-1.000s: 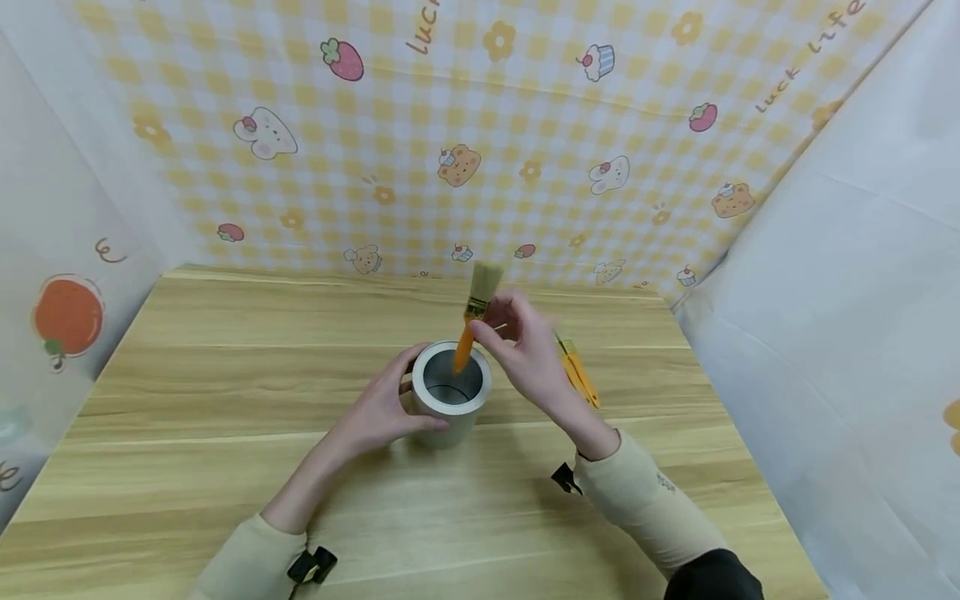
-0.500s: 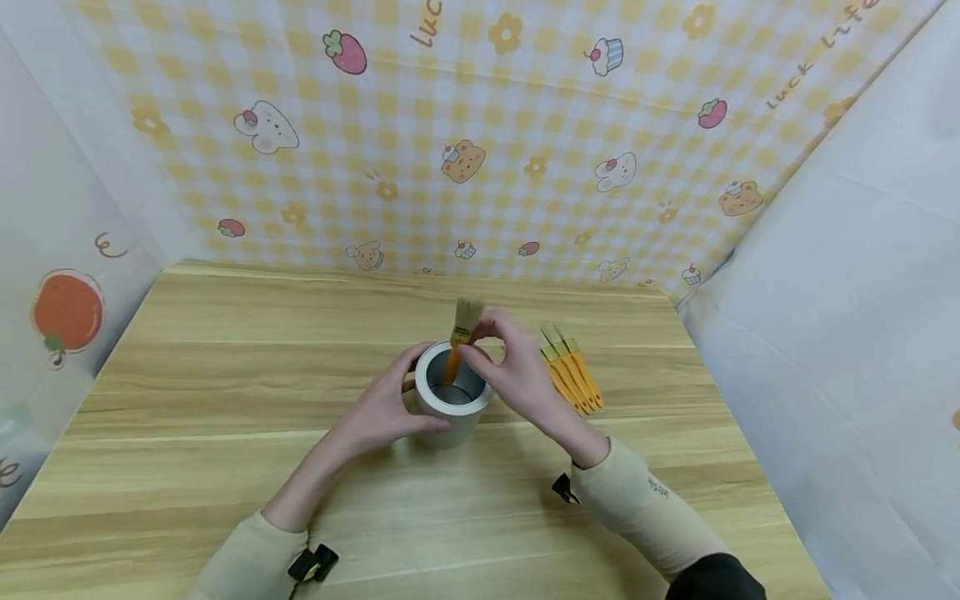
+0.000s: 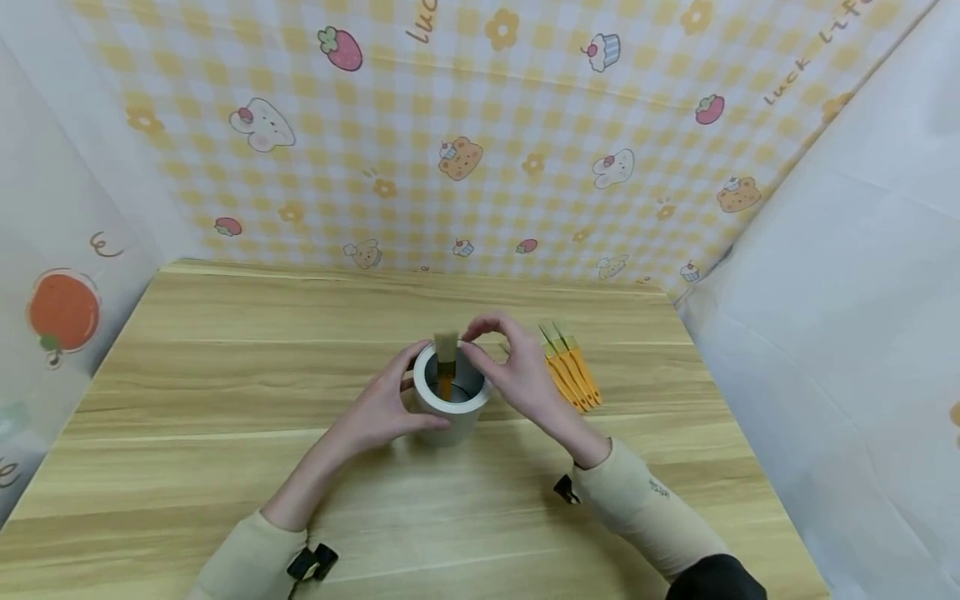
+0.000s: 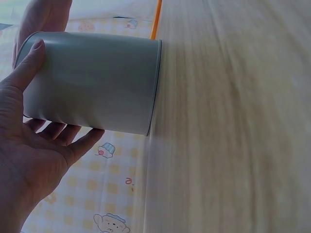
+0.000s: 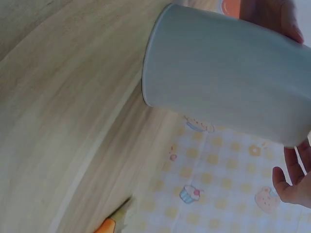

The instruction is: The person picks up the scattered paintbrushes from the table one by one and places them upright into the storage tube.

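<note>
A grey cylindrical canister [image 3: 450, 425] stands upright on the table, its pale rim facing up. My left hand [image 3: 382, 408] grips its side, thumb across the front and fingers behind; in the left wrist view the same grip shows on the canister's wall [image 4: 92, 82]. Inside it stands a paintbrush [image 3: 446, 350], handle down, with pale bristles rising at the rim. Right beside that rim, my right hand [image 3: 521, 371] has thumb and index finger bent toward each other, apart from the brush. In the right wrist view, some of its fingers [image 5: 293, 165] show loosely bent by the canister's rim end.
Several orange-handled paintbrushes [image 3: 573, 375] lie side by side on the wooden table [image 3: 225, 375], just right of my right hand, which partly hides them. Behind the table hangs a yellow checked cloth [image 3: 420, 125], and white sheets enclose both sides.
The paintbrush has gone down into the canister, handle first, and my right hand has let go of it at the rim. My left hand keeps its grip on the canister.
</note>
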### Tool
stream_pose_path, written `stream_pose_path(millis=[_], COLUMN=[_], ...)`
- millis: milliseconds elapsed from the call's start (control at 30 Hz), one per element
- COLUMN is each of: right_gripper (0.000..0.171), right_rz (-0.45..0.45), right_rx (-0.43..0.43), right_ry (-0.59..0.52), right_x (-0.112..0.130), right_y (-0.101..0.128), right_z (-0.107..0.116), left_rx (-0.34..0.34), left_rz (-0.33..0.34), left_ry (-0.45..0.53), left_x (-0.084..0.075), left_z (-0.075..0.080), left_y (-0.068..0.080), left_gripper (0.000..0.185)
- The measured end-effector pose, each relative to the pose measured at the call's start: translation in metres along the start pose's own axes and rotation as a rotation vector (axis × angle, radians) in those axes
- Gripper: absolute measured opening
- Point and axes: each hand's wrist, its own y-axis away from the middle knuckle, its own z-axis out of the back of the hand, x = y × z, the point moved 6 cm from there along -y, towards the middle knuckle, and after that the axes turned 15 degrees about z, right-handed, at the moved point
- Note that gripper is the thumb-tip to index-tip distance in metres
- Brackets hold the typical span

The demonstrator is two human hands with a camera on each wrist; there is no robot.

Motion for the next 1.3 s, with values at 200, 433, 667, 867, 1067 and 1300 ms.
stream_pose_path(millis=[200, 433, 667, 867, 1067, 1300], right_gripper=[0.028, 0.034, 0.038, 0.041, 0.05, 0.056], right_rz=[-0.03, -0.118, -0.155, -0.182, -0.233, -0.307], right_rx=[-0.057, -0.058, -0.031, 0.041, 0.169, 0.261], right_ry=[0.006, -0.044, 0.017, 0.089, 0.147, 0.209], right_x=[-0.007, -0.029, -0.048, -0.062, -0.077, -0.092], right_y=[0.004, 0.015, 0.026, 0.04, 0.058, 0.073], right_z=[0.019, 0.037, 0.048, 0.051, 0.048, 0.043], left_rx=[-0.005, -0.003, 0.003, 0.004, 0.004, 0.003], left_rz=[0.006, 0.022, 0.024, 0.017, 0.014, 0.024], left_ry=[-0.005, -0.01, -0.004, -0.018, -0.026, -0.022], left_x=[0.001, 0.001, 0.002, 0.001, 0.001, 0.002], left_z=[0.0, -0.001, -0.001, -0.001, 0.0, 0.001], left_y=[-0.001, -0.001, -0.002, -0.003, -0.003, -0.002], left_gripper=[0.108, 0.109, 0.11, 0.109, 0.109, 0.108])
